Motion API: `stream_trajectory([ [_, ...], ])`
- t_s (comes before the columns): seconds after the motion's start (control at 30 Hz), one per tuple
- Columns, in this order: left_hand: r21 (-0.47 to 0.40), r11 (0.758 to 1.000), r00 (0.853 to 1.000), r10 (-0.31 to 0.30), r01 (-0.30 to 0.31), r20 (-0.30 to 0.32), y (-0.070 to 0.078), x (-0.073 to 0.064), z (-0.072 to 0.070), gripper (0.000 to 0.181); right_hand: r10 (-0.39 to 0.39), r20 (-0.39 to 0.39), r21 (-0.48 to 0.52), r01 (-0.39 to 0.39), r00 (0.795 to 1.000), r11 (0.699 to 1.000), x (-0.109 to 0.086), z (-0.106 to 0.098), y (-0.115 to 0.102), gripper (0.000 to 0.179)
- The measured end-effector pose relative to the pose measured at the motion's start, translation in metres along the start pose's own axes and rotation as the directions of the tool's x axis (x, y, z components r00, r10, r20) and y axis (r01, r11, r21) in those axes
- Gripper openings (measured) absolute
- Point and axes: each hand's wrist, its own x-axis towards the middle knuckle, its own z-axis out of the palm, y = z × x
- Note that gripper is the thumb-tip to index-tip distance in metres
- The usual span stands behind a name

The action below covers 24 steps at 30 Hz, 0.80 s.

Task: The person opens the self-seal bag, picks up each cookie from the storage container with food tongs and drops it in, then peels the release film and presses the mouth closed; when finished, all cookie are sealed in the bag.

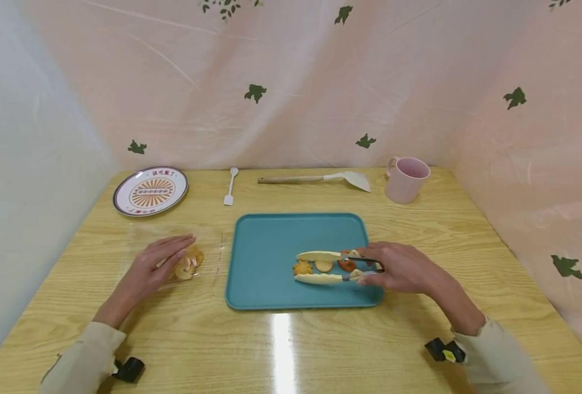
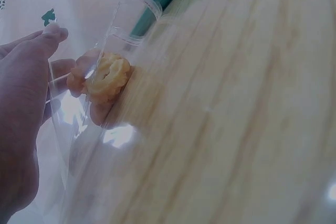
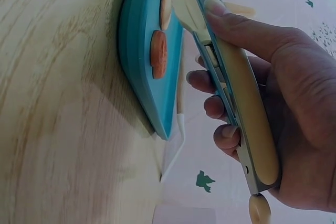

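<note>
Head view bright, even — white glare streaks the tabletop at bottom centre. Left wrist view hazy, soft — hard highlights on the clear bag. Right wrist view dimmer; soft shadow beside the tray.

Head camera facing forward-down, wrist cameras close, tray shared

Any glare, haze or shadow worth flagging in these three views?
Head: bright glare streak on the table, just in front of the tray; left wrist: hazy, washed-out picture, with white glints on the clear bag near the cookies; right wrist: soft shadow on the table beside the tray.
</note>
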Motion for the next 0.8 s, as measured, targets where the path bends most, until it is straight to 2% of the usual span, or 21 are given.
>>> stream_trajectory([
  [0.2, -0.006, 1.000, 1.000, 0.009, -0.009, -0.009, 0.0005, 0.0003, 0.0006, 0.045, 0.004, -0.011, -0.003, -0.004, 1.000, 1.000, 0.0023, 0.0033, 0.0012, 0.064],
  [0.4, 0.009, 1.000, 1.000, -0.008, 0.008, 0.006, 0.0001, -0.0005, -0.0001, 0.044, 0.009, -0.017, -0.001, -0.009, 1.000, 1.000, 0.0050, 0.0040, 0.0008, 0.064],
  [0.8, -0.006, 1.000, 1.000, -0.008, 0.008, 0.002, 0.0013, -0.0004, -0.0004, 0.043, 0.036, 0.015, 0.011, -0.036, 0.999, 0.999, 0.0071, 0.0016, 0.0013, 0.069],
])
